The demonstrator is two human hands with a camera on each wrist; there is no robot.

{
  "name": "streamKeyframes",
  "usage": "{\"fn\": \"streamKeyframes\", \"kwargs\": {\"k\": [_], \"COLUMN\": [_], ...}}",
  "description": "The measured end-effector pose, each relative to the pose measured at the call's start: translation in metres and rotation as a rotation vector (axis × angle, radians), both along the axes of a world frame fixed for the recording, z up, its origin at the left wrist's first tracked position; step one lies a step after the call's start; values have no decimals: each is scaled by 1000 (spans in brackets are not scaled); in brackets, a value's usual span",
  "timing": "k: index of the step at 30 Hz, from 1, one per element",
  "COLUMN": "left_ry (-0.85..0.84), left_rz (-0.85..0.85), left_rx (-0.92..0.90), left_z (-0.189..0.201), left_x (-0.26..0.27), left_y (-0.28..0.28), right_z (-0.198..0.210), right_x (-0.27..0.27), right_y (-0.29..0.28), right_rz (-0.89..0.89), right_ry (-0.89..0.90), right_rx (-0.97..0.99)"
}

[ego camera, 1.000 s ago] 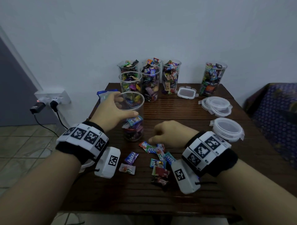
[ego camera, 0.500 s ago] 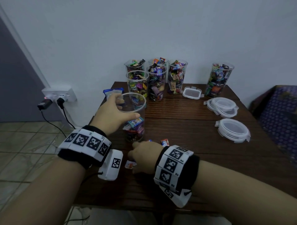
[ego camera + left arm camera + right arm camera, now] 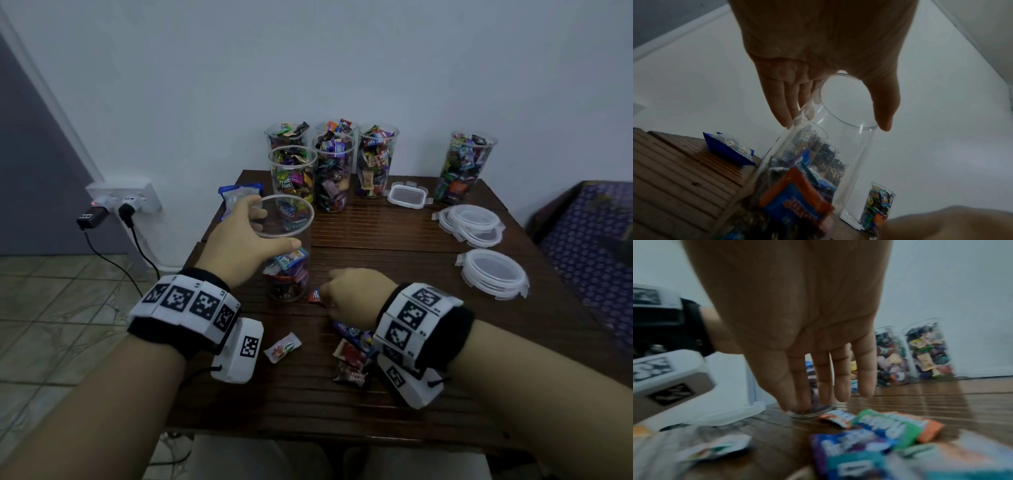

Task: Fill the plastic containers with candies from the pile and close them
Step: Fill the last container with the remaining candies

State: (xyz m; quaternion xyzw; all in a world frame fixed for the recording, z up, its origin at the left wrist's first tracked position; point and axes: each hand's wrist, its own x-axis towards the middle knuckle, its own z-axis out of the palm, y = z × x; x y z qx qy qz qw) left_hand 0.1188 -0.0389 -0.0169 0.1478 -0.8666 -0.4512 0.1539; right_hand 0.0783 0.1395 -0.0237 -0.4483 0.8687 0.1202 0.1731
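My left hand (image 3: 253, 236) grips a tall clear container (image 3: 289, 253) just under its rim, thumb in front and fingers behind; the left wrist view shows the same hold (image 3: 834, 121) on the container (image 3: 840, 154). It stands upright, about a third full of wrapped candies. My right hand (image 3: 352, 294) hovers palm down over the candy pile (image 3: 352, 353), right of the container's base. In the right wrist view its fingers (image 3: 842, 386) point straight down at the table and hold nothing, with candies (image 3: 879, 423) lying under the palm. A white candy (image 3: 282, 346) lies apart to the left.
Several full containers (image 3: 332, 171) stand at the back, another at the back right (image 3: 462, 168). Round lids (image 3: 471, 224) (image 3: 491, 274) lie on the right, a small lidded box (image 3: 407, 195) behind. A blue bag (image 3: 236, 195) sits by the table's left edge. Wall socket (image 3: 120, 202) at left.
My right hand swept to the front left over the pile, then came back up toward the container's base. My left hand has kept its hold on the container.
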Motion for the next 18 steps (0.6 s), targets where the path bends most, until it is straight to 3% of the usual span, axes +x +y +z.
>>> {"fn": "streamKeyframes", "kwargs": {"k": [5,8,13,18], "left_ry": [-1,-9,-2,4], "left_rz": [0,-2,3,9], "left_rx": [8,26,34,54], "left_z": [-2,-1,0,-1], "left_x": [0,1,1,1], "left_y": [-1,-1,0,1], "right_z": [-15,-21,-15,-3], "right_x": [39,50,33,-3], "right_y": [-19,-24,-13,-6], "right_rz": [242,282,154,-73], "right_ry": [-118,-157,-81,-35], "right_rx": [-114,-41,38,-39]}}
